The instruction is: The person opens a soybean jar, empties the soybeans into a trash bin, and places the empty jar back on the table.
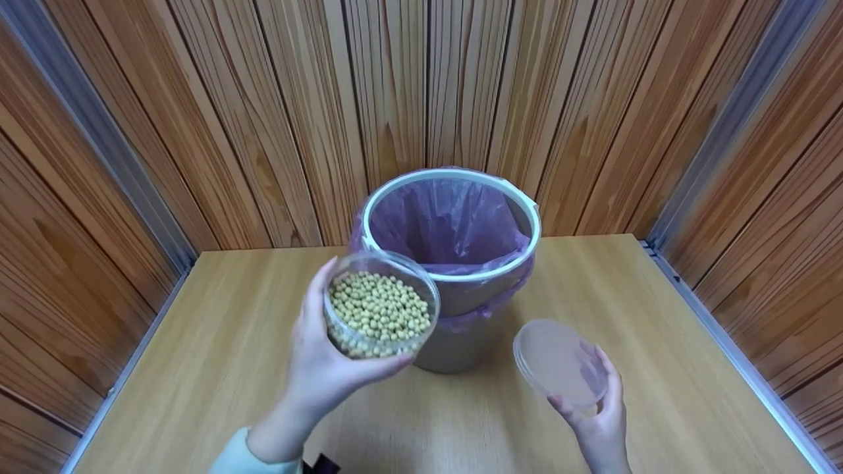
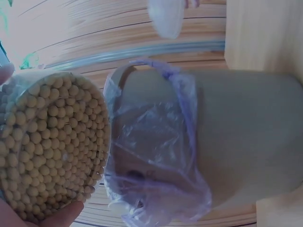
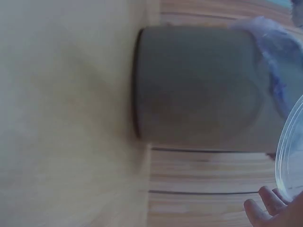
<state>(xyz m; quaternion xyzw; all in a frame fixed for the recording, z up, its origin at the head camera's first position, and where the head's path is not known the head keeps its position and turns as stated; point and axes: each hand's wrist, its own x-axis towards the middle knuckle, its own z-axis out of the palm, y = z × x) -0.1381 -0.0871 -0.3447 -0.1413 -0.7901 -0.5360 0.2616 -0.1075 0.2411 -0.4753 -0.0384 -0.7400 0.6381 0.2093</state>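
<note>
My left hand (image 1: 323, 359) grips a clear round plastic tub (image 1: 431, 289) by its side, thumb along the near edge. Pale yellow soybeans (image 1: 380, 306) fill much of the tub, which is tilted, its mouth toward the head camera. In the left wrist view the soybeans (image 2: 57, 142) show through the tub's bottom. A clear round lid (image 1: 556, 362) is pinched at its edge by my right hand (image 1: 602, 415), low to the right. Between and behind the hands stands a grey trash bin (image 1: 461, 345); the tub overlaps its front left rim in the head view.
A purple plastic bag (image 1: 454, 217) lines the bin, folded over outside and held by a white ring (image 1: 454, 172). The bin stands on a light wooden table (image 1: 217, 368) near the wood-panelled back wall (image 1: 395, 85). Panelled walls with metal edging flank both sides.
</note>
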